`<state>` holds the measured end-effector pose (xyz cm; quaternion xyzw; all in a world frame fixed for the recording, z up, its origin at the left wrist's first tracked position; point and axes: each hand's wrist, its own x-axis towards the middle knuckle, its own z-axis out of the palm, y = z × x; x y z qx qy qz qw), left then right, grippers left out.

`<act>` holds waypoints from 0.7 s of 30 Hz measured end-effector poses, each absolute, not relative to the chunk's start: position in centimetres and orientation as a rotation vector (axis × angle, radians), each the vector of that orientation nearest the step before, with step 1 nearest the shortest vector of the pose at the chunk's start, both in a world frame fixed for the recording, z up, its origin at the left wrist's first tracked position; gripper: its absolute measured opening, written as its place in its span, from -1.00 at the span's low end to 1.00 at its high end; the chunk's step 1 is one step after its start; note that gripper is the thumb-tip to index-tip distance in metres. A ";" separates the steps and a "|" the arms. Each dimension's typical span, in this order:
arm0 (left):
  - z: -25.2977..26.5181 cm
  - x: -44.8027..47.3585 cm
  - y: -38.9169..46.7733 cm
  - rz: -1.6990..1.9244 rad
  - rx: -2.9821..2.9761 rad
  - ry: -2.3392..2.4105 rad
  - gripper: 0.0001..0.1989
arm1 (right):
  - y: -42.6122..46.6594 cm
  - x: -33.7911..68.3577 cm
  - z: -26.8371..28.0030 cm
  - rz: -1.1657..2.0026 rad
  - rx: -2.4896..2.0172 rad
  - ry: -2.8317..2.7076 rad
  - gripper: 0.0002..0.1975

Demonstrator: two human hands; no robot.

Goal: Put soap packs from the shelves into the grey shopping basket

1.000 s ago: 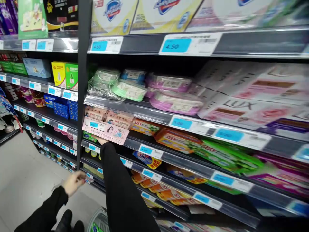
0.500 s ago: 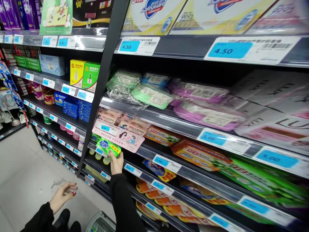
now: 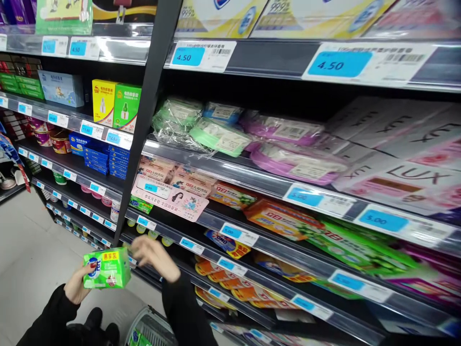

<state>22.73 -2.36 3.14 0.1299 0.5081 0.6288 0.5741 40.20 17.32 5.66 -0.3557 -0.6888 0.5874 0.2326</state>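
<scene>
A green pack of laundry soap [image 3: 110, 270] with a yellow label rests in my left hand [image 3: 76, 284], which is closed around its left end. My right hand [image 3: 154, 255] is just to the right of the pack, its fingers apart and slightly blurred, holding nothing. Behind it, on the shelf, another green soap pack [image 3: 141, 204] shows under a pink promotional sign [image 3: 171, 198]. Below my hands stands a grey shopping basket [image 3: 130, 321] with a green pack [image 3: 139, 338] in it.
Shelves of soap fill the right side, with purple and green soap dishes [image 3: 219, 137] in plastic and white LUX boxes [image 3: 403, 175]. A dark shelf post [image 3: 144, 110] divides them from the left shelves. Grey floor [image 3: 32, 269] lies at lower left.
The green soap pack has come away from the shelf, down and left, passing from my right hand into my left. My right hand has drawn back and let go.
</scene>
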 end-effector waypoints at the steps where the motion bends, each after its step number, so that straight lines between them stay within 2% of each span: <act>1: 3.0 22.5 -3.2 1.471 0.279 1.209 -0.48 | 20.1 39.7 6.2 1.528 -1.059 -1.873 -0.51; 3: 3.4 22.4 -4.6 1.486 0.227 1.239 -0.52 | 25.2 38.4 6.6 1.327 -1.202 -1.832 -0.55; 6: 5.5 22.9 -6.0 1.537 0.212 1.263 -0.42 | 29.6 36.2 5.9 1.163 -1.267 -1.858 -0.55; 8: 7.3 23.5 -6.5 1.566 0.251 1.245 -0.39 | 30.2 35.0 5.0 1.117 -1.269 -1.893 -0.55; 12: 10.0 24.7 -7.0 1.623 0.304 1.157 -0.46 | 29.8 33.8 3.5 1.032 -1.318 -1.896 -0.50; 17: 9.7 25.8 -7.8 1.663 0.235 1.030 -0.45 | 30.1 33.5 2.6 0.985 -1.410 -1.876 -0.39; 21: 8.1 26.4 -8.5 1.642 0.118 1.030 -0.33 | 30.4 33.3 2.5 0.990 -1.510 -1.827 -0.35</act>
